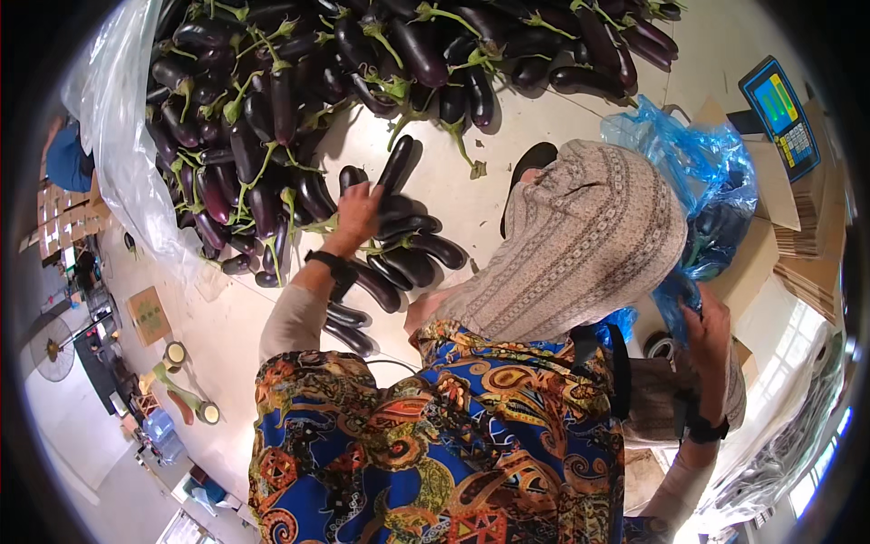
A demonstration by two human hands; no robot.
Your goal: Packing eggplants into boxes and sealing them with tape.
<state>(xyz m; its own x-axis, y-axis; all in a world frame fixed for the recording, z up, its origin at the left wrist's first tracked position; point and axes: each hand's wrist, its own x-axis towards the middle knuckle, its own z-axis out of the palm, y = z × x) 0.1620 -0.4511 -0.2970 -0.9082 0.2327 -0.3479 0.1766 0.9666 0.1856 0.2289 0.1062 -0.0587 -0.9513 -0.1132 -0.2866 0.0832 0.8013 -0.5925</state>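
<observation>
- The large heap of glossy dark-purple long eggplants (272, 100) lies before the person, from the left toward the right, on the pale smooth floor (512, 113).
- Between this heap and the person, left of the beige patterned cloth-covered knee (589, 231), I see a smaller loose group of eggplants (408, 265); the bare left hand (360, 213) is among them.
- The clear plastic sheet (118, 127) is left of the heap.
- Right of the knee is the crinkled blue plastic bag (711, 168); the bare right hand (709, 325) holds its near end.
- Right of the bag, I find the black-and-blue rectangular scale display (781, 118), and nearer, the flat brown cardboard stack (809, 283).
</observation>
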